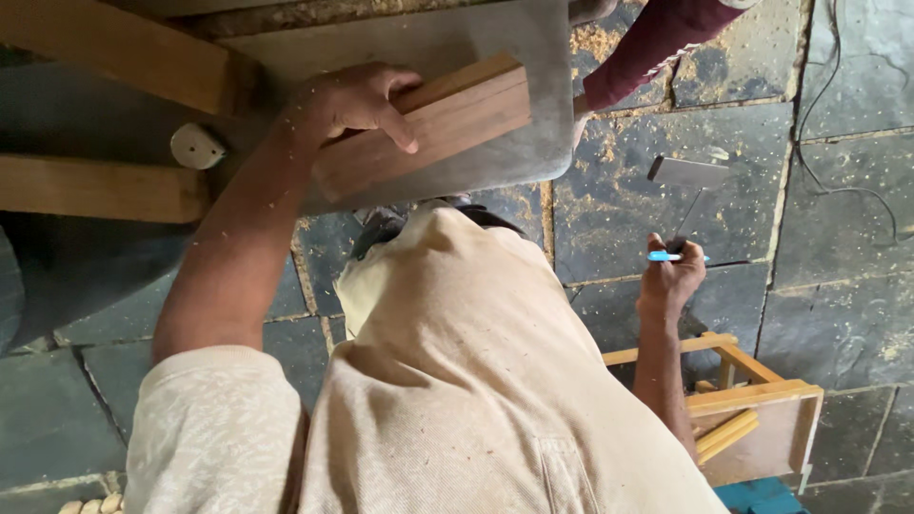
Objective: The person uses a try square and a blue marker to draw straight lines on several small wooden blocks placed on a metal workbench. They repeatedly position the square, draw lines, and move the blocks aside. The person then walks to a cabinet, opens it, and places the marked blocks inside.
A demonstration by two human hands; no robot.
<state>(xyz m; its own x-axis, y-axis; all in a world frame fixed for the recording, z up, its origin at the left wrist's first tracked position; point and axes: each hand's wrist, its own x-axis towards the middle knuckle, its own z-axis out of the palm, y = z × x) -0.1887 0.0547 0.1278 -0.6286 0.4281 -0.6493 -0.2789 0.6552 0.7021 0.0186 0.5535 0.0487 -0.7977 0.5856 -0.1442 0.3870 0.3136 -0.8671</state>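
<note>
My left hand (352, 100) grips the end of a light wooden block (457, 114), fingers curled over its top face. The block lies on a grey machine table (476, 38). My forearm is dusted with sawdust. My right hand (671, 281) hangs low at my side over the stone floor, closed on a blue pen (664, 256) and the dark handle of a metal try square (687, 172), whose flat blade points away from me. My beige shirt fills the lower middle of the view.
Another person's maroon sleeve (657, 38) reaches in at the top right. Two wooden beams (105, 190) and a white round knob (195, 146) lie at the left. A wooden frame stool (762, 419) stands at the lower right. Sawdust covers the dark floor slabs (838, 314).
</note>
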